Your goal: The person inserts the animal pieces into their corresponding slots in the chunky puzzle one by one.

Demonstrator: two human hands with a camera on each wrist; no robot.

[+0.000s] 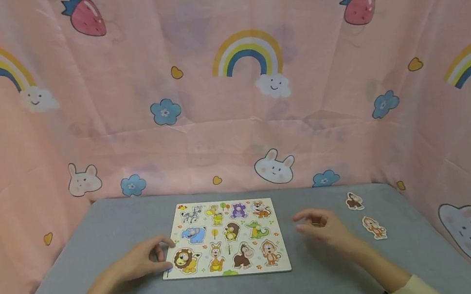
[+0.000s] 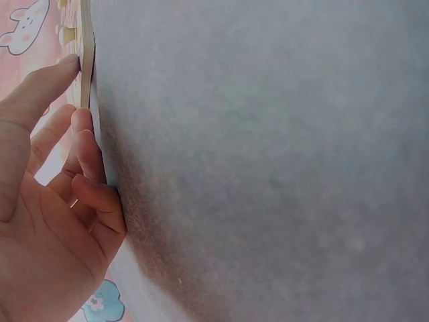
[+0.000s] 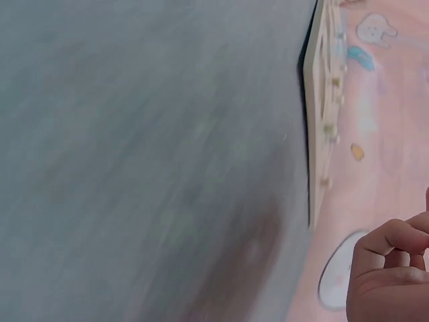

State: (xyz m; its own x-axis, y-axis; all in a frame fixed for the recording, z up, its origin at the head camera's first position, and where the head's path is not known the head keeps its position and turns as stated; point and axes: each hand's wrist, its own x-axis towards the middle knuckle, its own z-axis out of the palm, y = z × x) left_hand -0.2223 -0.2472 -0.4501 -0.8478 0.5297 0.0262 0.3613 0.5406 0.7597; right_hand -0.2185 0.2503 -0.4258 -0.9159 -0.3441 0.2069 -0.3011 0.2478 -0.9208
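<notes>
A pale wooden animal puzzle board (image 1: 208, 272) lies flat on the table, bearing a lion (image 1: 186, 261), an elephant (image 1: 194, 235), a crocodile (image 1: 258, 230) and several other animals. At its left edge is my left hand (image 1: 143, 259), with the thumb touching near the front corner and the fingers loosely bent alongside. Small knobs (image 2: 67, 33) stand up from the board in the left wrist view. My right hand (image 1: 322, 227) hovers just past the board's right side, fingers loosely curled around nothing. In the right wrist view, only part of that hand (image 3: 389, 275) shows.
On the right of the grey table (image 1: 323, 283) lie two loose animal cutouts, a gorilla (image 1: 354, 201) and a monkey (image 1: 374, 228). A pink curtain (image 1: 326, 131) printed with rainbows and rabbits rises behind the table and along both sides.
</notes>
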